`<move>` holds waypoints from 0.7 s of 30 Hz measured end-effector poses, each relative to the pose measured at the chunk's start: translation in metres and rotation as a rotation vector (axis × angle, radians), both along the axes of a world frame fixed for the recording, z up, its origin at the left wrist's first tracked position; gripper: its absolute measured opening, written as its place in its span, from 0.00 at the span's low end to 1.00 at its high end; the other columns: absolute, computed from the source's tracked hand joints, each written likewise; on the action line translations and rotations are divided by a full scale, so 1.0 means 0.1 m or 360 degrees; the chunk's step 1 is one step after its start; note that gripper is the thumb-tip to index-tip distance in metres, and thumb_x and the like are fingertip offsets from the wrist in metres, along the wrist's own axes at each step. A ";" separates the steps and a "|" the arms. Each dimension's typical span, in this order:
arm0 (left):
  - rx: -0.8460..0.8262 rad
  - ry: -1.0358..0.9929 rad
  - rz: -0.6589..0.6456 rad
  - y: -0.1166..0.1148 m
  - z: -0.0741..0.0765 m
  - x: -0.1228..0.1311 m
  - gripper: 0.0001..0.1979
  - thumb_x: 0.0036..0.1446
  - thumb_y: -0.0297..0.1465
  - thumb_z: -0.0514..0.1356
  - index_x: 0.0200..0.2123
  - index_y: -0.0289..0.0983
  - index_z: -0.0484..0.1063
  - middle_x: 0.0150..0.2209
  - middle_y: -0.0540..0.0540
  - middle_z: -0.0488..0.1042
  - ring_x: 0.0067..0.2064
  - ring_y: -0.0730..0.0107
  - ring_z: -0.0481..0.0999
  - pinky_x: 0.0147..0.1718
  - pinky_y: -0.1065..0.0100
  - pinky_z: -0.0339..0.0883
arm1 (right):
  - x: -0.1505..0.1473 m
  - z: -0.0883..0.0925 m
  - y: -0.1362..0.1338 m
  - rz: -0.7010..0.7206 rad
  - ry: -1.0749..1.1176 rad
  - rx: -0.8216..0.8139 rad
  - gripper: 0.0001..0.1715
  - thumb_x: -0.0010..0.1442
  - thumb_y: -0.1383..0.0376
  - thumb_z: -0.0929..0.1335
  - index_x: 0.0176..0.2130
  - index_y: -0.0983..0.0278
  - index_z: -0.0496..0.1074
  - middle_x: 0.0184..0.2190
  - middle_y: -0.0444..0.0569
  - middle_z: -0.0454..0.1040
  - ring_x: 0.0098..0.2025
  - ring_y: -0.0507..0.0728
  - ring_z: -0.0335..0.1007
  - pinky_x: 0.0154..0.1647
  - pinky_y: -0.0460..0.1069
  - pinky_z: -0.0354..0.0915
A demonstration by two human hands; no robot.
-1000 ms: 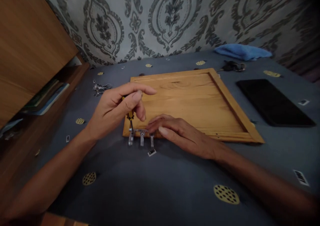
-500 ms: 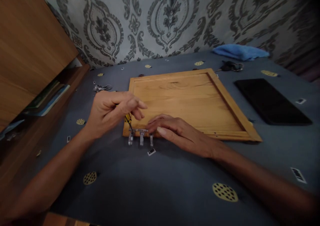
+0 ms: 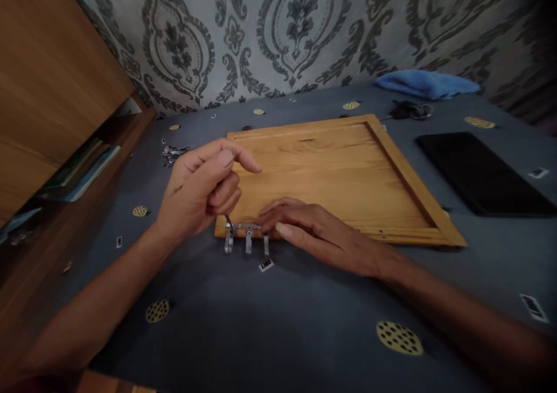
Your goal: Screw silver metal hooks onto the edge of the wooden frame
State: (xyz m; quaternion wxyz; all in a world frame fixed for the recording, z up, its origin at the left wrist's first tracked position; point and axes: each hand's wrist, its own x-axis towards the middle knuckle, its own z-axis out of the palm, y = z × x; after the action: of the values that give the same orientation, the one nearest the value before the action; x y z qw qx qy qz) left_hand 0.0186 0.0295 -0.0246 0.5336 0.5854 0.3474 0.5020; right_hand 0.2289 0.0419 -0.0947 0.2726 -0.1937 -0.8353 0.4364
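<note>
A framed wooden panel (image 3: 322, 172) lies on the blue patterned cloth. Along its near left edge is a metal hook rack (image 3: 249, 236) with three hooks hanging over the side. My left hand (image 3: 204, 190) is closed around a screwdriver (image 3: 228, 221); its handle is hidden in the fingers and its dark shaft points down at the rack's left end. My right hand (image 3: 317, 236) rests on the panel's near edge with fingers stretched out, the fingertips at the right end of the rack.
A black tablet-like slab (image 3: 485, 173) lies right of the panel. Behind are keys (image 3: 409, 110) and a blue cloth (image 3: 429, 84). Small metal pieces (image 3: 174, 154) lie back left. A wooden cabinet (image 3: 56, 79) with books on a low shelf stands at the left.
My left hand has turned and its fingers have curled round the screwdriver's handle, covering the yellow part seen before. My right hand stays at the rack. The view has shifted slightly.
</note>
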 end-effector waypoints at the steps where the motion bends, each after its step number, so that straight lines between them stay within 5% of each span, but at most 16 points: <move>1: 0.0026 0.0001 0.0052 -0.02 -0.01 0.02 0.11 0.64 0.38 0.62 0.31 0.37 0.74 0.14 0.61 0.46 0.13 0.83 0.42 0.13 0.77 0.45 | 0.00 0.00 0.00 0.0001 0.0002 -0.0008 0.27 0.75 0.48 0.58 0.44 0.63 0.75 0.45 0.53 0.78 0.52 0.59 0.73 0.55 0.56 0.67; 15: 0.0160 -0.0019 0.0495 -0.12 -0.06 0.15 0.12 0.67 0.31 0.55 0.34 0.38 0.78 0.14 0.59 0.49 0.14 0.79 0.44 0.14 0.72 0.45 | -0.01 -0.01 0.01 0.0018 0.0055 -0.0034 0.24 0.76 0.51 0.59 0.44 0.61 0.76 0.45 0.51 0.79 0.53 0.58 0.73 0.56 0.55 0.67; 21: 0.0146 -0.0013 0.0394 -0.11 -0.07 0.14 0.10 0.65 0.34 0.58 0.35 0.37 0.77 0.14 0.60 0.50 0.15 0.79 0.44 0.14 0.72 0.44 | 0.00 -0.02 0.01 0.0009 0.0062 -0.0046 0.25 0.75 0.49 0.59 0.44 0.62 0.76 0.45 0.52 0.79 0.53 0.59 0.73 0.56 0.56 0.67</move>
State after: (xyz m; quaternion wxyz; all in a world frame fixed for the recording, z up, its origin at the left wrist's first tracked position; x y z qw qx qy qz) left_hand 0.0322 0.0186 -0.0317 0.4416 0.5598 0.3915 0.5817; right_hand 0.2287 0.0433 -0.0968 0.2846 -0.1867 -0.8241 0.4528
